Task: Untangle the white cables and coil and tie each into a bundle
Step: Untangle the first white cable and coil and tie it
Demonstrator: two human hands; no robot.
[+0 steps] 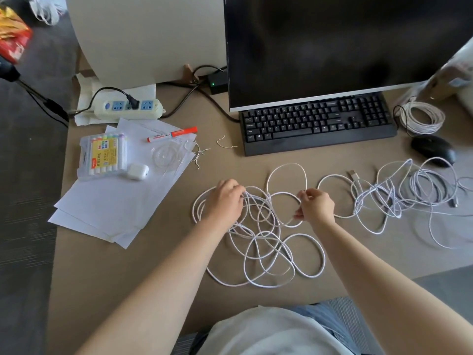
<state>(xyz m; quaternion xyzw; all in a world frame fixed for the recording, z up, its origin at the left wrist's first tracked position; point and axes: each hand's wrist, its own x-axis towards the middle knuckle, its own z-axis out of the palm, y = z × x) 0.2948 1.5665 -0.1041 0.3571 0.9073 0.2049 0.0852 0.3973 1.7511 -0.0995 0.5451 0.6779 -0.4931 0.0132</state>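
A tangle of white cable (266,242) lies in loose loops on the brown desk in front of me. My left hand (225,198) rests on its left side with fingers closed on a few strands. My right hand (316,204) pinches a strand at the tangle's right edge. A second white tangle (399,196) with a USB plug (354,174) spreads out to the right, joined to the first by a strand. A coiled white cable (421,116) sits at the far right beside the keyboard. Thin twist ties (225,144) lie near the papers.
A black keyboard (317,124) and monitor (345,47) stand behind the cables, with a black mouse (433,149) at right. Papers (115,201), a marker pack (103,155), an earbud case (137,171), a red pen (172,134) and a power strip (129,107) lie at left.
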